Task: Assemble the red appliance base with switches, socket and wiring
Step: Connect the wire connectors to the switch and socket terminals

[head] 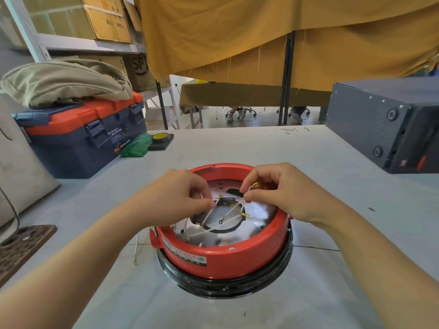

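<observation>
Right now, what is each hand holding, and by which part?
Both hands pinch thin white wires over the red round base: left hand mid-length, right hand near a brass-coloured end.

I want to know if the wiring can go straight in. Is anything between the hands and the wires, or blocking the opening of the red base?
Nothing visible does. The left hand and right hand already pinch the white wires above the red base; its open top is unobstructed.
</observation>
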